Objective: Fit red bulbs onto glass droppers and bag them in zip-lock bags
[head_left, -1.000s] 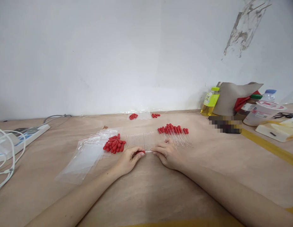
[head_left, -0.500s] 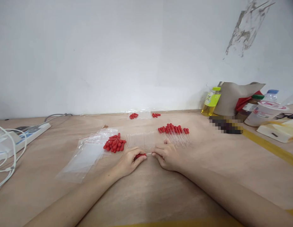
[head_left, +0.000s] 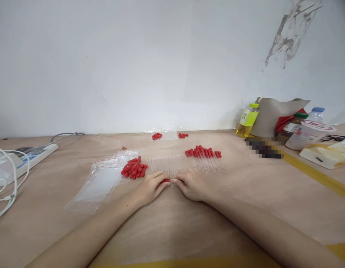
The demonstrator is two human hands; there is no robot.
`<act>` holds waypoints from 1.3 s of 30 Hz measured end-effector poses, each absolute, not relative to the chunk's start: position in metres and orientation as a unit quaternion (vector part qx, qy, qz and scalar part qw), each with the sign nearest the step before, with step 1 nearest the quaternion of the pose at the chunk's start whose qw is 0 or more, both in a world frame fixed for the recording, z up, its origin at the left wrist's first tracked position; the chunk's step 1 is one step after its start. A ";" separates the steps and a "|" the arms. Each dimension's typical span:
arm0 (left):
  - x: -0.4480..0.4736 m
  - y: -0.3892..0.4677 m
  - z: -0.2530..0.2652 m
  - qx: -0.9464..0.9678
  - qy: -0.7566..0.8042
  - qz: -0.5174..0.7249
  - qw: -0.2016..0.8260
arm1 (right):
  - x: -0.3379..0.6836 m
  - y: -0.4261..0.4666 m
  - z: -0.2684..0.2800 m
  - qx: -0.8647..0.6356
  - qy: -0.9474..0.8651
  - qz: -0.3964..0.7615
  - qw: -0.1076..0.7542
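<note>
As the head view shows, the left hand (head_left: 152, 187) is nearly closed just below the centre of the frame, thumb and fingers pinching a red bulb (head_left: 165, 181), while the right hand (head_left: 190, 185) has its thumb and fingers drawn together on a clear tube (head_left: 171, 180) that meets the bulb end-on. How far the tube sits inside, I cannot tell. The likeliest trouble is a skewed fit: the bulb looks soft, and a pinch too near its mouth could squeeze the opening narrow and push the tube aside. Force applied at an angle could bend the thin tube, or crack it if it is glass, with fingers close by. A sudden slip could carry the right hand up into the row of loose tubes (head_left: 164, 165) at the centre, or into the red-topped tubes (head_left: 208, 159) right of centre, scattering their order. Left of centre, the pile of red bulbs (head_left: 134, 170) lies near the left hand and against the plastic bags (head_left: 98, 184); a knock from the knuckles, or a bag dragged by the forearm, could set bulbs rolling across the table (head_left: 261, 197).
</note>
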State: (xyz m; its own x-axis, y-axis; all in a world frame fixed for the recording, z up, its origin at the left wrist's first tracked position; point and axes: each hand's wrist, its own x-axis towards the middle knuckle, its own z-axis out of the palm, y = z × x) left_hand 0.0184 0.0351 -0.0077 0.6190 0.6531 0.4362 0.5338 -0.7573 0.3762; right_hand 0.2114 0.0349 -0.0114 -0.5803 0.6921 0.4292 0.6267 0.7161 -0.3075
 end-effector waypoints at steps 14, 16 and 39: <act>0.005 0.039 -0.009 0.834 0.400 0.364 0.107 | 0.270 0.100 0.015 -0.671 -0.677 0.061 0.296; 0.006 0.037 -0.009 0.821 0.417 0.365 0.134 | 0.266 0.103 0.012 -0.681 -0.665 0.055 0.300; 0.007 0.042 -0.010 0.814 0.442 0.378 0.003 | 0.206 0.092 0.010 -0.689 -0.706 0.039 0.159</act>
